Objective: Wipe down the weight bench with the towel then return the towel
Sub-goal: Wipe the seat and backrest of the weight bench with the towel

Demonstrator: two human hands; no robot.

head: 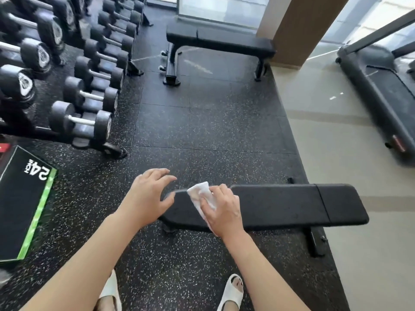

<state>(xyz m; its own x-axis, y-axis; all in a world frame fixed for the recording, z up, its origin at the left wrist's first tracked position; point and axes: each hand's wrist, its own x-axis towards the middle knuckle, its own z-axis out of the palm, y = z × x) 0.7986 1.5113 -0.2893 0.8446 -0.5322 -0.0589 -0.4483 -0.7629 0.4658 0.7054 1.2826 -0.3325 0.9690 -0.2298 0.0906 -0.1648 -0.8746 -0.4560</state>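
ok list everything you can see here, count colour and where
near bench: 1, black, just ahead, under the hands
far bench: 1, black, by the window
towel: 1, white, on the near bench's left end
dumbbells: many, black with silver handles, rack on the left
box: 1, black with green edge, floor at left
treadmill: 1, dark, at right
sandals: 2, white, on the feet
left hand: open, at the bench's left end
right hand: presses the towel

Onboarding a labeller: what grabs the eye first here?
The right hand pressing a white towel onto the near weight bench, bottom centre, with the left hand spread beside it. Then the dumbbell rack filling the upper left.
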